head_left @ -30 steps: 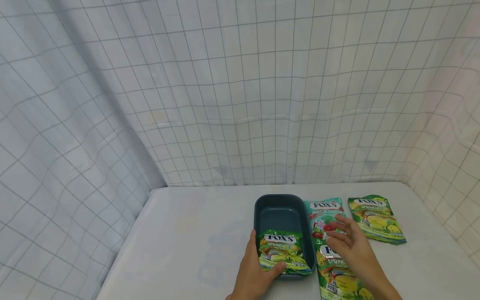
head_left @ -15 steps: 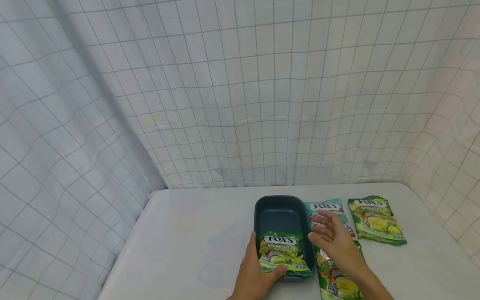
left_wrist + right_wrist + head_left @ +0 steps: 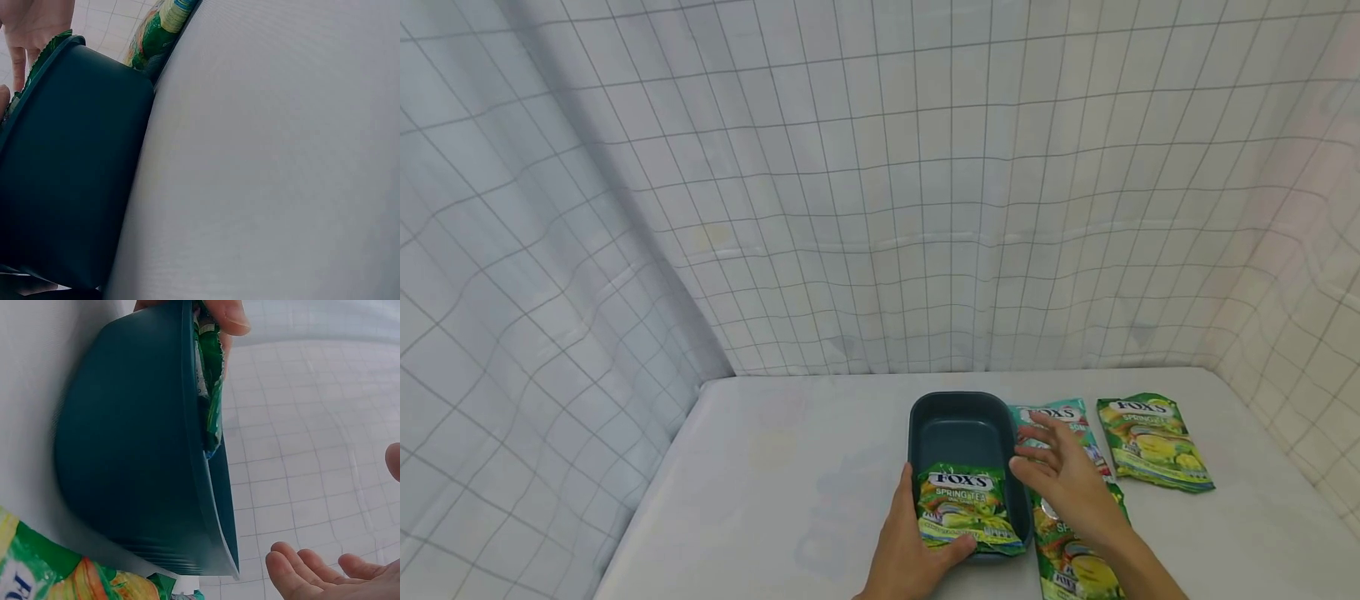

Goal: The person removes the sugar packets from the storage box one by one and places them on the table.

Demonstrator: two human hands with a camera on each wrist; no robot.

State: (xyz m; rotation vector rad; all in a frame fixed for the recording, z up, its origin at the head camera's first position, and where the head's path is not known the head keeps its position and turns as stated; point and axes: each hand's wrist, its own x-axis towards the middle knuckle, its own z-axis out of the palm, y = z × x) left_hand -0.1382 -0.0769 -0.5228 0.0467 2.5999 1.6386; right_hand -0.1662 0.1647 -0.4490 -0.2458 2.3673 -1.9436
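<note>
A dark teal oblong tub (image 3: 962,417) sits on the white table. A green Fox's Spring Tea packet (image 3: 964,508) lies over its near end, and my left hand (image 3: 917,542) grips that packet with the thumb on its near edge. My right hand (image 3: 1060,471) hovers with fingers spread by the tub's right rim, above a mint-blossom packet (image 3: 1060,414) and another Spring Tea packet (image 3: 1075,558). The right wrist view shows the tub's wall (image 3: 131,444), the packet's edge (image 3: 209,394) and my right fingertips (image 3: 312,575).
A third Spring Tea packet (image 3: 1153,442) lies flat at the right. Grid-patterned white cloth (image 3: 880,208) walls the table on three sides. The table (image 3: 775,483) stretches bare to the left of the tub.
My right hand has drifted left and a little away, from over the packets to beside the tub's right rim. The left hand and its packet have stayed put.
</note>
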